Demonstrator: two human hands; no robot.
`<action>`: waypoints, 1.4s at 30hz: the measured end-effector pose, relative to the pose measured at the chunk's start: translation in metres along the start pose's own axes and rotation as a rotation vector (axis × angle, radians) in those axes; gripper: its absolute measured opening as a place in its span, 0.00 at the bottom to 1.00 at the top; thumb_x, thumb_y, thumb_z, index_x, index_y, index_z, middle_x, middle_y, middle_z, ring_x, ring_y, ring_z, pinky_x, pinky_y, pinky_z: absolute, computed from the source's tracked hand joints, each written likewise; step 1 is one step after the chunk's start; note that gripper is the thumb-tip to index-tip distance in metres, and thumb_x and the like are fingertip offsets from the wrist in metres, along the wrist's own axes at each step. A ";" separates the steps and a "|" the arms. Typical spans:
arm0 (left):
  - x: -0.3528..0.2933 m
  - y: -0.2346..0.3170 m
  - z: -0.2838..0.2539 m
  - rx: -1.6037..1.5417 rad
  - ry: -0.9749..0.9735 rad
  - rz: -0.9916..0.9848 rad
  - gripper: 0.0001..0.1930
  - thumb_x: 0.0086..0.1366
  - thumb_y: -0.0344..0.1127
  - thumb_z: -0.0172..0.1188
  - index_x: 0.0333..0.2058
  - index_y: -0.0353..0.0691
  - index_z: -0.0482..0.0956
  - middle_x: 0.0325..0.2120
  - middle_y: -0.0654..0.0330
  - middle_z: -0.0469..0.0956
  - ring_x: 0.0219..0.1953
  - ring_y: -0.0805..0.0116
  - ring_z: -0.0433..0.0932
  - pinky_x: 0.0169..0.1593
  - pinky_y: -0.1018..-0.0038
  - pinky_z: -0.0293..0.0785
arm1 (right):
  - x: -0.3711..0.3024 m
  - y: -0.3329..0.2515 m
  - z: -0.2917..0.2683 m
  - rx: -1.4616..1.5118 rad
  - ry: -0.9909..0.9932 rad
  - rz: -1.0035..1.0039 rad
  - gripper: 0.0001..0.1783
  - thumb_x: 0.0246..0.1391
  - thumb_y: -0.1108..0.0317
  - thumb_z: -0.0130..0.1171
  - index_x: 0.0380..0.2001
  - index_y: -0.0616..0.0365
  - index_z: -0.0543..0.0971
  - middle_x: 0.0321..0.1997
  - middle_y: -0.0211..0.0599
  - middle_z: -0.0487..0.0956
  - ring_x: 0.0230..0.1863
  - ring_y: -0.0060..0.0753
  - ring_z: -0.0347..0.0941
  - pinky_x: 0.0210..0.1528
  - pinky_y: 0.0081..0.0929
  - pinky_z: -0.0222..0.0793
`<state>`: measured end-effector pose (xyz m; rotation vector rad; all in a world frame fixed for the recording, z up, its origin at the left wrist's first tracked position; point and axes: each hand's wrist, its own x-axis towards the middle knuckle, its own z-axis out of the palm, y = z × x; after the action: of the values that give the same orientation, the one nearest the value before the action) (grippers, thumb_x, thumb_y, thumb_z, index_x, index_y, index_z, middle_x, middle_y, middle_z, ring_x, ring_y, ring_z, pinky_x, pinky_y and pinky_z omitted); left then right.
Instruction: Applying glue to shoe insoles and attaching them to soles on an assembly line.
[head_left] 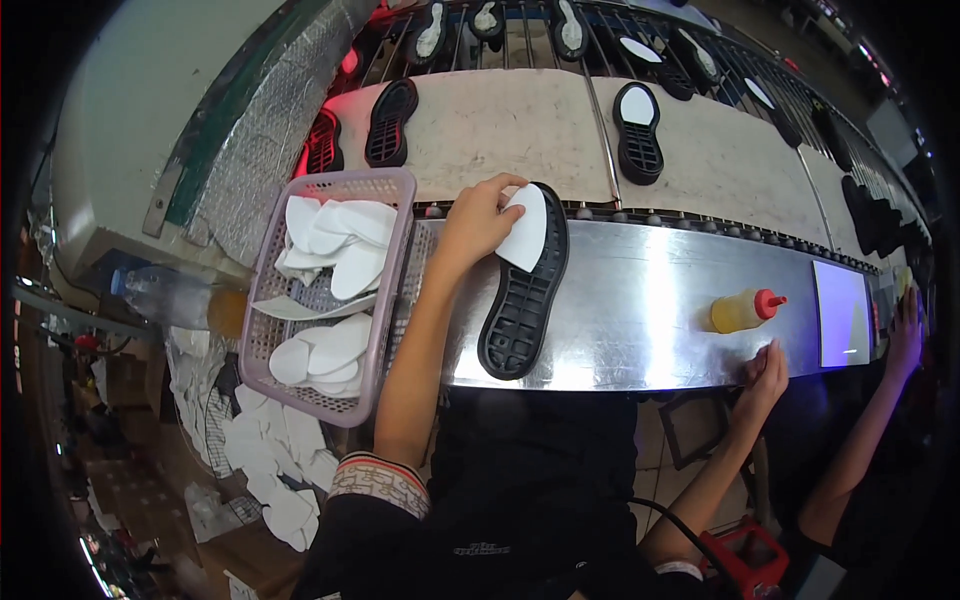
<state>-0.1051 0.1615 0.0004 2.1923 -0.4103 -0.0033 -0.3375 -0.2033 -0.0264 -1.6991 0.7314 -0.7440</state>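
Pinched between the thumb and fingers of my left hand (pixel 482 222) is a white heart-shaped pad (pixel 524 236). It lies over the upper part of a black shoe sole (pixel 520 315), which rests at a slant on the metal tabletop. The lower part of the sole shows an open grid of ribs. At the table's front edge, my right hand (pixel 766 376) is curled closed, and nothing shows in its fingers. Just beyond it a squeeze bottle (pixel 741 311) with yellow contents and a red cap lies tipped on the table, apart from the hand.
A lilac basket (pixel 392 300) of white pads stands left of my arm. A conveyor (pixel 480 130) behind the table carries several soles (pixel 638 135). A white sheet (pixel 842 312) lies at the table's right end, by another person's hand (pixel 906 328). A plastic bottle (pixel 175 298) lies far left.
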 end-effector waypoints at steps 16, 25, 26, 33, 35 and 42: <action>-0.018 0.028 0.027 -0.757 0.098 -0.045 0.17 0.63 0.30 0.53 0.49 0.31 0.70 0.42 0.55 0.76 0.42 0.69 0.75 0.47 0.75 0.69 | 0.007 -0.044 0.072 1.695 -0.114 1.067 0.43 0.50 0.40 0.55 0.51 0.71 0.60 0.30 0.34 0.61 0.28 0.27 0.56 0.35 0.24 0.58; -0.042 0.045 0.006 -1.616 -0.258 -0.251 0.31 0.67 0.53 0.43 0.58 0.30 0.59 0.35 0.64 0.67 0.26 0.77 0.62 0.26 0.83 0.60 | -0.018 -0.108 0.135 0.948 -0.224 0.101 0.30 0.53 0.54 0.56 0.54 0.60 0.62 0.51 0.41 0.68 0.56 0.31 0.63 0.58 0.35 0.60; -0.042 0.044 0.008 -1.654 -0.254 -0.282 0.31 0.67 0.53 0.44 0.57 0.30 0.59 0.36 0.63 0.67 0.27 0.76 0.62 0.26 0.82 0.60 | -0.021 -0.113 0.138 0.828 -0.338 0.000 0.33 0.51 0.57 0.57 0.56 0.61 0.60 0.53 0.42 0.67 0.56 0.32 0.63 0.61 0.37 0.59; -0.062 0.072 0.027 -2.023 -0.421 -0.564 0.26 0.67 0.52 0.40 0.54 0.37 0.66 0.46 0.59 0.73 0.40 0.65 0.72 0.41 0.70 0.70 | -0.043 -0.160 0.145 0.420 -0.687 -0.277 0.36 0.34 0.61 0.72 0.48 0.66 0.71 0.46 0.38 0.75 0.44 0.27 0.73 0.48 0.29 0.70; -0.066 0.083 0.024 -2.020 -0.446 -0.564 0.26 0.68 0.52 0.37 0.54 0.38 0.66 0.47 0.58 0.72 0.47 0.65 0.72 0.49 0.69 0.69 | -0.044 -0.166 0.149 0.375 -0.766 -0.258 0.38 0.28 0.65 0.77 0.46 0.66 0.73 0.45 0.38 0.77 0.43 0.27 0.75 0.47 0.27 0.70; -0.072 0.088 0.034 -2.089 -0.586 -0.517 0.26 0.69 0.52 0.34 0.56 0.39 0.64 0.51 0.59 0.70 0.53 0.65 0.68 0.57 0.67 0.63 | -0.046 -0.173 0.137 0.249 -1.031 -0.439 0.36 0.26 0.62 0.78 0.41 0.64 0.74 0.41 0.38 0.77 0.43 0.28 0.74 0.46 0.26 0.69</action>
<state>-0.2040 0.1071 0.0380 0.1080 0.0170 -0.9105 -0.2407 -0.0490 0.1063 -1.7298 -0.4398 -0.1451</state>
